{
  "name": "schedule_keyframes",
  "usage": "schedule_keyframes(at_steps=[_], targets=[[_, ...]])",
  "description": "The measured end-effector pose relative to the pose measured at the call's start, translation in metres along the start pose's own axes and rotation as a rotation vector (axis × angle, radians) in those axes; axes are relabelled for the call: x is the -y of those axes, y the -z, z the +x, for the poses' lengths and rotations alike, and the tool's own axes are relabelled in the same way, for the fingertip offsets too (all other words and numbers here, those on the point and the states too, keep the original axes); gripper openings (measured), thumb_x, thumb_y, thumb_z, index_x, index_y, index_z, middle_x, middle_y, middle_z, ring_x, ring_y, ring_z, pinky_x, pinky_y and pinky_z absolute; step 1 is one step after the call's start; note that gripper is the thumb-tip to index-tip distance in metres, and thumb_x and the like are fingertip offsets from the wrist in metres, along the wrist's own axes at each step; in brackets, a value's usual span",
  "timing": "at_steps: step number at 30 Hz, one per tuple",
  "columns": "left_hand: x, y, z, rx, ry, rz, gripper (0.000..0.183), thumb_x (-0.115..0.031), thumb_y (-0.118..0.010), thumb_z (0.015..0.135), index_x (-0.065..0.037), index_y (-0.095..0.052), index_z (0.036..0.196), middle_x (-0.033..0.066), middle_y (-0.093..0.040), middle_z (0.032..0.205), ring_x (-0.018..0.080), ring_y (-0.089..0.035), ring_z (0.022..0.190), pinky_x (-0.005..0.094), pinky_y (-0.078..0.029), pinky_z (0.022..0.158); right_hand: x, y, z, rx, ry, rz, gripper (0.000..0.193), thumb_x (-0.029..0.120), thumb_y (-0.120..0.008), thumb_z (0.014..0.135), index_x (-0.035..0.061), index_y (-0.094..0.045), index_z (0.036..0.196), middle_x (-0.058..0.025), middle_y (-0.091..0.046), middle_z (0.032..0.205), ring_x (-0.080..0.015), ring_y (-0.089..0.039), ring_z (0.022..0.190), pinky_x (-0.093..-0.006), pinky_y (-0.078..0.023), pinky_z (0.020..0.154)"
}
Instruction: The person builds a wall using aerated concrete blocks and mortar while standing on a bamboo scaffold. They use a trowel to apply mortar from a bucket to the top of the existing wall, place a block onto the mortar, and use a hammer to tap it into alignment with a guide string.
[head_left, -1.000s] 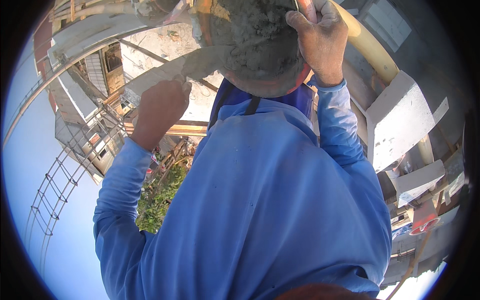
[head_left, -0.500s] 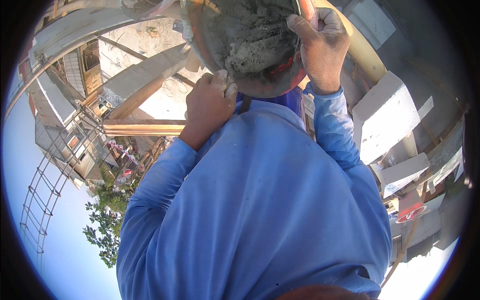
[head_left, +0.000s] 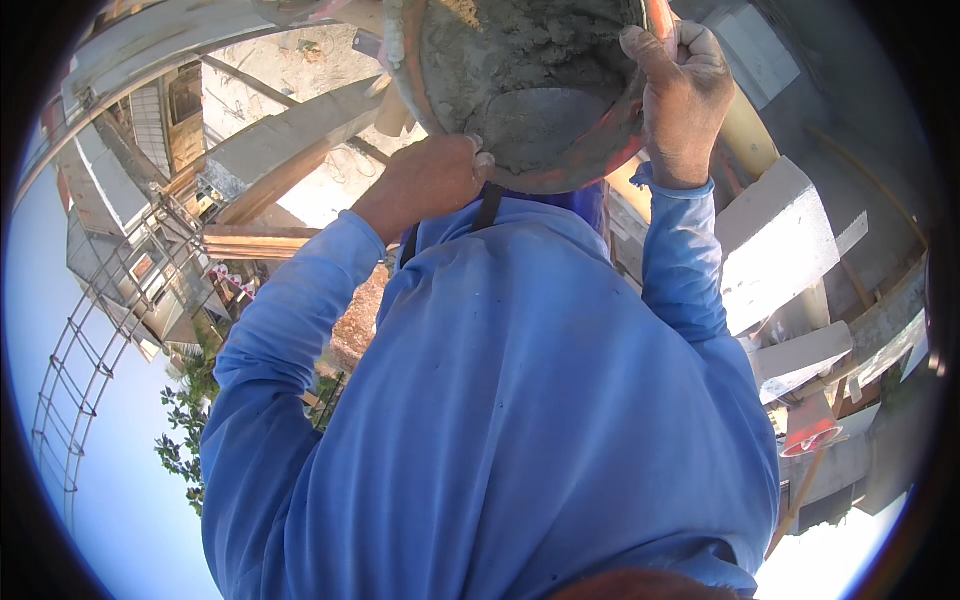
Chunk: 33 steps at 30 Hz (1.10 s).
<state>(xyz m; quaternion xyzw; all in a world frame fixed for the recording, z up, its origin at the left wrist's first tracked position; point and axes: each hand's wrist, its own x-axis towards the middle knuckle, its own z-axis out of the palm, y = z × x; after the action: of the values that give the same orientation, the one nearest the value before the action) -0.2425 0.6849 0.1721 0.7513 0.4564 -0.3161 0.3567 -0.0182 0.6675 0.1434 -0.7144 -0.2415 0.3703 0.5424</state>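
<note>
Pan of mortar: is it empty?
No. The round pan holds a heap of grey wet mortar, gripped at its rim by the right hand and the left hand.

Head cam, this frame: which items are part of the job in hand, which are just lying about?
In hand:
- pan of wet mortar, reddish rim
- left hand, at the pan's near rim
- right hand, gripping the rim

Lying about:
- white blocks
- timber beam
- rebar ladder
- red bucket
</note>
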Motion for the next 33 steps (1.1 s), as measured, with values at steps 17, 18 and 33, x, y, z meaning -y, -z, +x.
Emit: schedule_keyframes(at_steps=[17,18,33], targets=[[-0.025,-0.016,0.028,-0.157,-0.061,-0.259,0.032,-0.028,-0.054,0.085,0.003,-0.061,0.082,0.0258,-0.059,0.074,0.0428,-0.058,0.076,0.046,-0.046,0.068,0.011,0.008,0.006,0.006,-0.028,0.028,0.02,0.013,-0.066,0.07,-0.0011,-0.053,0.075,-0.0007,-0.051,0.067,-0.0108,-0.044,0.065,-0.0271,-0.04,0.058],[-0.028,-0.018,0.025,-0.183,-0.054,-0.282,0.032,-0.029,-0.056,0.085,0.002,-0.062,0.084,0.0253,-0.059,0.073,0.042,-0.059,0.076,0.0452,-0.046,0.069,0.011,0.01,0.009,0.015,-0.009,0.035,0.02,0.013,-0.066,0.07,-0.001,-0.053,0.075,-0.0006,-0.051,0.067,-0.0107,-0.044,0.065,-0.027,-0.04,0.058],[-0.04,0.028,-0.052,-0.261,0.184,-0.434,0.033,-0.026,-0.059,0.084,0.005,-0.061,0.095,0.021,-0.063,0.082,0.0367,-0.063,0.079,0.0433,-0.048,0.073,0.015,0.004,0.0,0.048,-0.006,0.029,0.02,0.014,-0.066,0.07,-0.0001,-0.053,0.075,-0.0002,-0.049,0.066,-0.0102,-0.043,0.064,-0.0261,-0.039,0.058]])
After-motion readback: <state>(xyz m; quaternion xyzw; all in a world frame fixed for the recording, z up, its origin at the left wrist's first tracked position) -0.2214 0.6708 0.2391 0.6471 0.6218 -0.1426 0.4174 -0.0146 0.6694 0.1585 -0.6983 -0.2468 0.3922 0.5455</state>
